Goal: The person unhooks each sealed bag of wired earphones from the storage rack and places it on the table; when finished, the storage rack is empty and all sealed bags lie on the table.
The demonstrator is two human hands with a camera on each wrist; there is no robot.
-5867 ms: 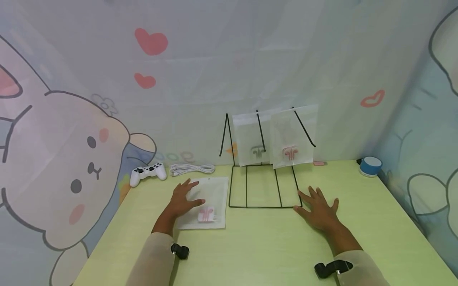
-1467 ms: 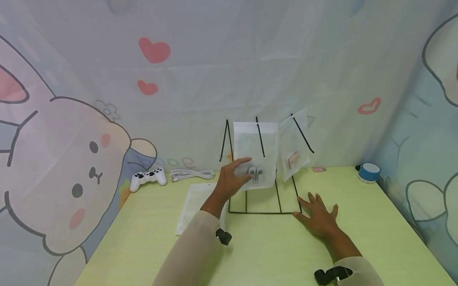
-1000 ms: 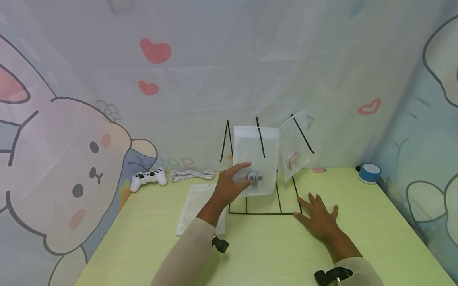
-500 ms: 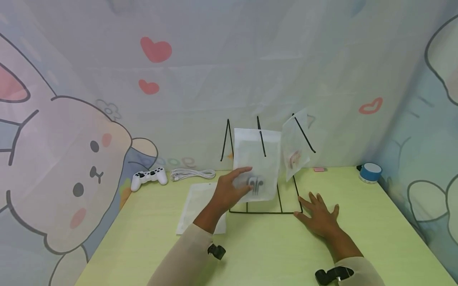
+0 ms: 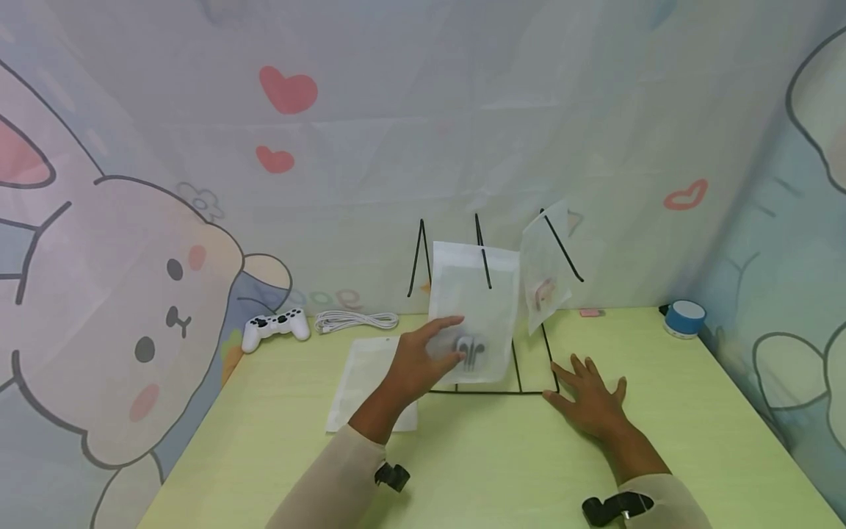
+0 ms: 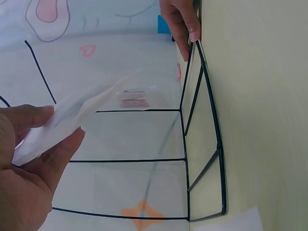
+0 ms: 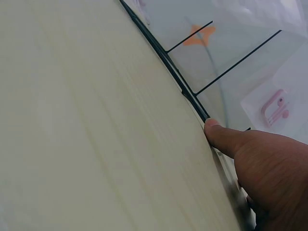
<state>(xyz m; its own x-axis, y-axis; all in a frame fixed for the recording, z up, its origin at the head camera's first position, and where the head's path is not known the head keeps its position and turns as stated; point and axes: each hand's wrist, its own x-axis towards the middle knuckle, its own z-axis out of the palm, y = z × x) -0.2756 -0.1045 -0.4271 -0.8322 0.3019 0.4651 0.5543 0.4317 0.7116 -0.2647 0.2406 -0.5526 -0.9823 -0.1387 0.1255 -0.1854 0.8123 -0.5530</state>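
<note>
Packet [image 5: 472, 294]: long axis stood near-upright; gap lay toward right hand [image 5: 590, 400]
Left hand [image 5: 418, 361]: pinched packet's left edge
Right hand: spread, touched rack [image 5: 492, 393]

The wire rack [image 5: 517, 367] was black. Its middle bag [image 5: 474, 294] was translucent white with grey earphones [image 5: 471, 354]; the right bag [image 5: 537, 257] was whitish with pink earphones [image 7: 275, 108]. The surface [image 5: 489, 455] was pale yellow-green. At far left, the controller [image 5: 275, 328] was white and black, the cable [image 5: 357, 321] white. The far backdrop [image 5: 595, 110] was pale grey with pink hearts [image 5: 288, 90].
</note>
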